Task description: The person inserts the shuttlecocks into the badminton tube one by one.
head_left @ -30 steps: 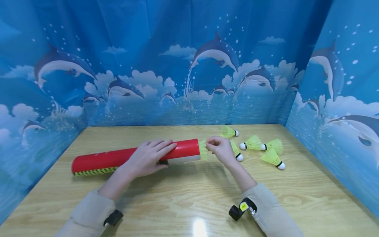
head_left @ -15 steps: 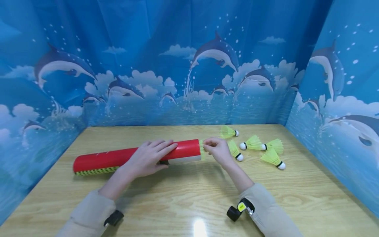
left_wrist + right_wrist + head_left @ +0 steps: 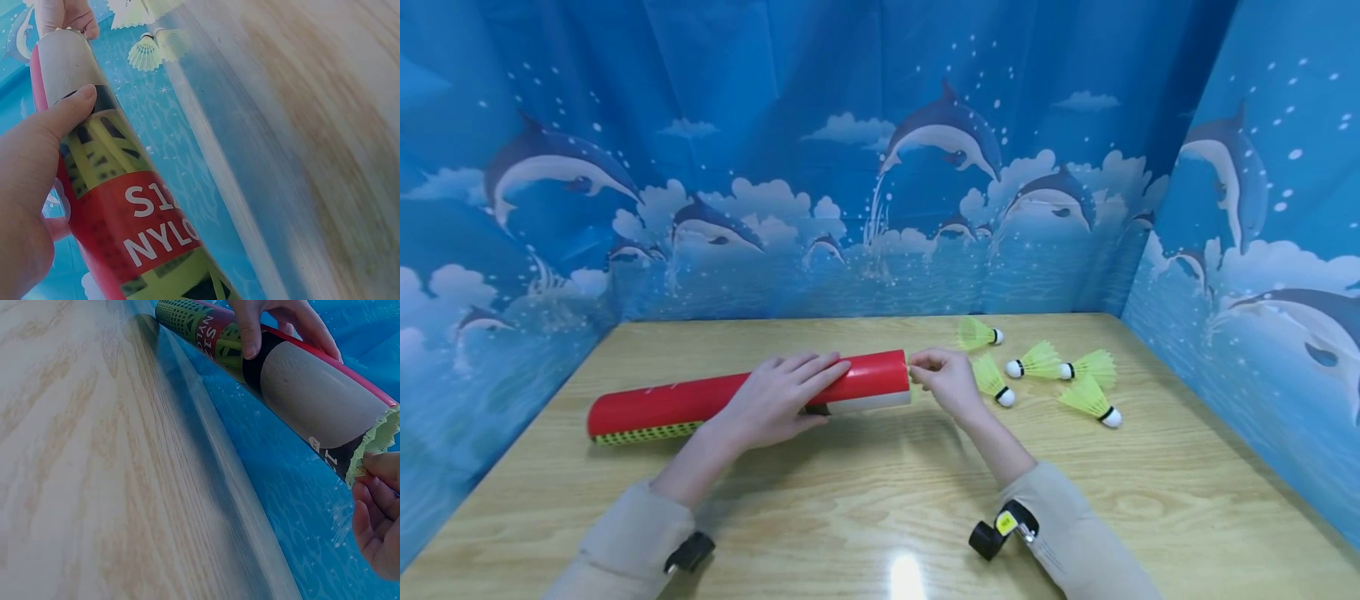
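A red shuttlecock tube lies lengthwise across the table, its mouth facing right. My left hand grips it from above near the middle; the left wrist view shows the thumb pressed along the printed side, by a label reading "NYLO". At the mouth, a yellow-green shuttlecock sits inside with just its wavy skirt edge showing. My right hand pinches that edge between thumb and fingertips. The cork end of this shuttlecock is hidden in the tube.
Several loose yellow shuttlecocks lie to the right: one shuttlecock at the back, another shuttlecock just beyond my right hand, and a shuttlecock farther right. A blue dolphin-print curtain borders the wooden table behind and at the sides.
My right hand has moved slightly left, and the shuttlecock has slid deeper into the tube, from much of its skirt showing to a thin rim. My left hand keeps its hold on the tube.
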{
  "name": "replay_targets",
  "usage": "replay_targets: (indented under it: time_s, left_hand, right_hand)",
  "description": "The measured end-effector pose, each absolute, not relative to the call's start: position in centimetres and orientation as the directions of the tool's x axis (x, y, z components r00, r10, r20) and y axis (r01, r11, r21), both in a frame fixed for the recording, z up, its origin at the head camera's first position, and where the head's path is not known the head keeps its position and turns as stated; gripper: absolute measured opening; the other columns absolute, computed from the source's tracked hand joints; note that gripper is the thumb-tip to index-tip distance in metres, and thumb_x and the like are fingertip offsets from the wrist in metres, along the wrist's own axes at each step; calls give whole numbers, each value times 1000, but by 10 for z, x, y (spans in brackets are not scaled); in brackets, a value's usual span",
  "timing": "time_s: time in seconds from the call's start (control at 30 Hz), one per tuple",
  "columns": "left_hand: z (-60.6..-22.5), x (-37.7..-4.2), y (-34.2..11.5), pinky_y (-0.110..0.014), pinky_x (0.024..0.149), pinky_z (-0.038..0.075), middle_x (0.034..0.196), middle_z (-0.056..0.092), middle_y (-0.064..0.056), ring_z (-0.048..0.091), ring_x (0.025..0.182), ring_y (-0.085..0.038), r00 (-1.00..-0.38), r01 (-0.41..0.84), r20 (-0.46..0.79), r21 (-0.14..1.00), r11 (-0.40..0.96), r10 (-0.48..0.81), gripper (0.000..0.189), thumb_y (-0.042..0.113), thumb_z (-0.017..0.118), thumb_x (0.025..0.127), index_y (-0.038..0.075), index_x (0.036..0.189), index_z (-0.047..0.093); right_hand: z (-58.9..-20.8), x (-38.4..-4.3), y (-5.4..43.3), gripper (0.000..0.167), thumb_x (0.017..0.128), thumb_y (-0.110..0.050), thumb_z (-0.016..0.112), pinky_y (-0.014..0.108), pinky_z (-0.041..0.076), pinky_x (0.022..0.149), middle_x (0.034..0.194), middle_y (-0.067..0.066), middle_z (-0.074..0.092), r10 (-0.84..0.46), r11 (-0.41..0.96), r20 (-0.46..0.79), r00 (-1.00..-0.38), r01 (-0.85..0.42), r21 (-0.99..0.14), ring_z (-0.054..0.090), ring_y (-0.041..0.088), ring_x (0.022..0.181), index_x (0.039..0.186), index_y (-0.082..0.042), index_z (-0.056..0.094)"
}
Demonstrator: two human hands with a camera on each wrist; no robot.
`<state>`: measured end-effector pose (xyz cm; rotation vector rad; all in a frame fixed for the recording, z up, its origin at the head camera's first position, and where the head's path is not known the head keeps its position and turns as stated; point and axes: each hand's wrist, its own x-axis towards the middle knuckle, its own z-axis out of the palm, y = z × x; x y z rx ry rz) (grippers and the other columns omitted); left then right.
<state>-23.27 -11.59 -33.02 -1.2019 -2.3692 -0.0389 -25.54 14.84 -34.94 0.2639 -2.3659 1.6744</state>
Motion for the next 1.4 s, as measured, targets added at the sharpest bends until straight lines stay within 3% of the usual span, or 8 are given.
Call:
replay_targets:
  time_s: [0.23, 0.6, 0.83, 1.13, 1.4]
  left_hand:
    - [-329, -233, -116, -47, 83, 48, 134, 50, -8, 51, 114, -26, -488, 771, 434, -192, 607, 757, 86, 36, 83, 66, 15, 139, 44]
    - [-330, -233, -116, -47, 82, 49, 134, 50, -8, 51, 113, -26, -491, 766, 432, -199, 611, 757, 86, 36, 84, 65, 15, 138, 45]
    - [-329, -233, -115, -47, 82, 49, 133, 51, -8, 51, 113, -26, -489, 768, 437, -195, 610, 755, 87, 36, 84, 65, 15, 139, 44]
    - [-329, -234, -115, -47, 82, 49, 133, 51, -8, 51, 113, -26, -484, 770, 442, -196, 608, 755, 88, 36, 84, 65, 15, 139, 43]
    - [-330, -235, -118, -47, 83, 49, 132, 52, -8, 51, 114, -26, -483, 770, 454, -188, 610, 749, 90, 35, 86, 61, 15, 139, 44]
  right_hand:
    - [-347, -252, 145, 11, 82, 2, 64, 34, 54, 61, 75, 9, 67, -15, 339, 254, -967, -244, -909, 62, 15, 67, 91, 6, 70]
    - [-349, -251, 141, 13, 84, 3, 62, 31, 54, 57, 81, 14, 68, -23, 346, 248, -968, -241, -907, 63, 20, 70, 94, 7, 69]
    - [-349, -251, 141, 16, 87, 2, 60, 32, 55, 57, 87, 17, 68, -6, 304, 218, -976, -209, -929, 63, 17, 71, 100, 8, 68]
    - [-347, -250, 143, 14, 86, 1, 60, 33, 55, 56, 77, 10, 63, 11, 266, 184, -983, -174, -948, 60, 16, 68, 97, 7, 67]
    - [-346, -252, 155, 19, 86, -4, 64, 29, 54, 56, 81, 9, 63, 15, 269, 169, -986, -159, -950, 59, 14, 69, 101, 7, 64]
